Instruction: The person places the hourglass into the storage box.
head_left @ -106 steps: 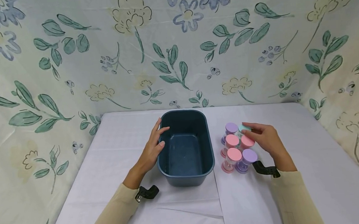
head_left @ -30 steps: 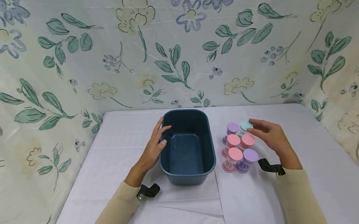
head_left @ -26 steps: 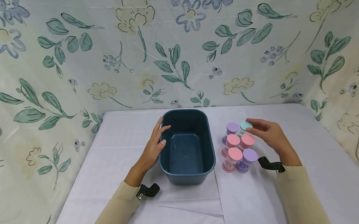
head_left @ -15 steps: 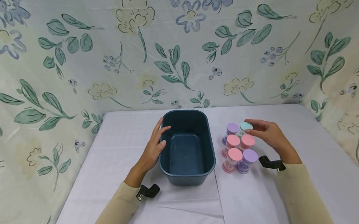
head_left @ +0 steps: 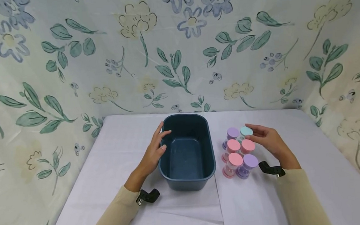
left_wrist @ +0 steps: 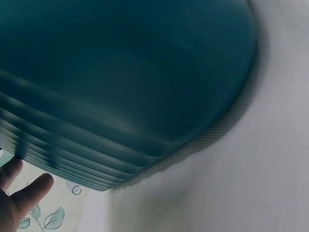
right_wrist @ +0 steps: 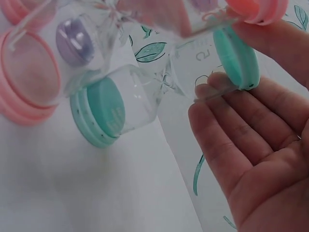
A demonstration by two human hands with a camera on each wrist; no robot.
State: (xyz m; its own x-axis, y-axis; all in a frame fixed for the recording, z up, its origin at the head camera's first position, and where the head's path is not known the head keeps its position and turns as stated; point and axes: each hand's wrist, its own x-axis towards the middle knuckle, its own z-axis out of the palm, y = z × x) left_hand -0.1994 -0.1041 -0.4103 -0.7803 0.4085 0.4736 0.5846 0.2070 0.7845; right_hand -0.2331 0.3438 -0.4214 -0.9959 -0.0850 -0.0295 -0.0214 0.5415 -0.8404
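Note:
A dark blue plastic bin (head_left: 188, 185) stands upright on the white-covered table, its inside facing up in the head view. My left hand (head_left: 153, 153) rests at the bin's left side with fingers extended, index and thumb at the rim. To the right of the bin several clear sand timers are grouped upright. At the back right of that group, my right hand (head_left: 268, 142) has its thumb and index on opposite sides of the teal sand timer's cap (head_left: 246, 131). In the right wrist view the other fingers extend behind the teal sand timer (right_wrist: 137, 99).
Beside the teal timer is a purple-capped one (head_left: 233, 132). In front stand pink-capped timers (head_left: 233, 146) and another purple-capped one (head_left: 250, 161), close together. A floral cloth (head_left: 177, 58) hangs behind the white tablecloth (head_left: 126, 135).
My right hand was over the teal cap, drew back a little to the right, then came in to its sides. The left hand and the timers keep their places; the head view tilts slightly.

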